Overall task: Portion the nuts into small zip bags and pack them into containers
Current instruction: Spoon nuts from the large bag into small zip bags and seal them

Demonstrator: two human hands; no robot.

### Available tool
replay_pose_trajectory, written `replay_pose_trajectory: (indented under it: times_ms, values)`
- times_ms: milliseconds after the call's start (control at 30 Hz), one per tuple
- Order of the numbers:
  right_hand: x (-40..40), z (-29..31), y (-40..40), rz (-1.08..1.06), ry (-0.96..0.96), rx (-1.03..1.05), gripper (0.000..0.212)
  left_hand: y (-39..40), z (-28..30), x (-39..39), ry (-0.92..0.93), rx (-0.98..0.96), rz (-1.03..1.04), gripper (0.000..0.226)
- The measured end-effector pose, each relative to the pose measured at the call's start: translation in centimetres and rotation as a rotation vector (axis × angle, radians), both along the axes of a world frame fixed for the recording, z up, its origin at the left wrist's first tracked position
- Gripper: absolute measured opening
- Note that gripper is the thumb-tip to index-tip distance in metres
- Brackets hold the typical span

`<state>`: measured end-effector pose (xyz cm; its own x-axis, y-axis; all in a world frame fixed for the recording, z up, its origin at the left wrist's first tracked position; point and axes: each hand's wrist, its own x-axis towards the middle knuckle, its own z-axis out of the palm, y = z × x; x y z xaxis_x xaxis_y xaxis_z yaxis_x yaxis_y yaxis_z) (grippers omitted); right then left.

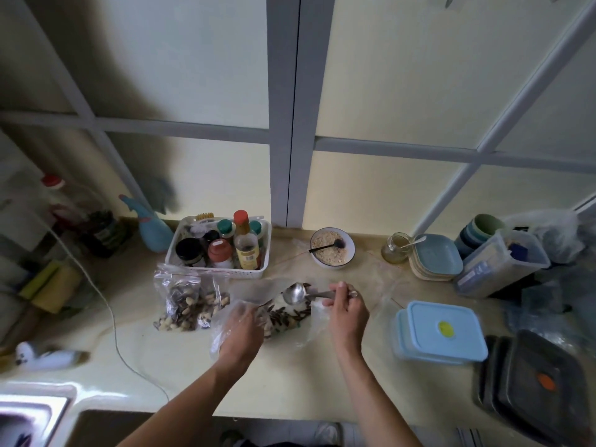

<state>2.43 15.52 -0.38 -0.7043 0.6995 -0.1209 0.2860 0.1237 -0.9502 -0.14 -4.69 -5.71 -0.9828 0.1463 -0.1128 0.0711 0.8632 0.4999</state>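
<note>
Grip on spoon hides right hand fingertips.

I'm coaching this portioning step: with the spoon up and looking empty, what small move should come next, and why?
Probably dip the metal spoon into the open bag of nuts for another scoop. The right hand holds the spoon above that pile with its bowl apparently empty, while the left hand grips a small clear zip bag beside it, seemingly waiting for nuts.

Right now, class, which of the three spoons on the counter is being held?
The metal spoon, gripped by the right hand over the nuts; the others stand in the bowl and the jar.
</note>
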Motion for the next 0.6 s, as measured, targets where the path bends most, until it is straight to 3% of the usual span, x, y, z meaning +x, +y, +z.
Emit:
replay_pose_trajectory:
  times_ms: [133,267,400,600]
  values:
    - [0.5,-1.1,-1.7,0.151,-0.102,-0.029,0.027,-1.0,-2.1,-0.7,-0.054,-0.143,-0.024,0.01]
    - [1.4,-4.4,-4.4,0.409,-0.219,-0.04,0.011,-1.0,-3.5,-0.4,-0.1,-0.05,0.004,0.027]
    - [1.1,-4.3,-5.4,0.517,-0.272,0.014,0.019,-0.2,-1.7,0.4,-0.124,0.008,0.022,0.041]
    - [-1.6,-5.0,-3.4,0.403,-0.325,0.037,0.052,-0.5,-0.3,0.6,-0.132,0.159,0.073,0.027]
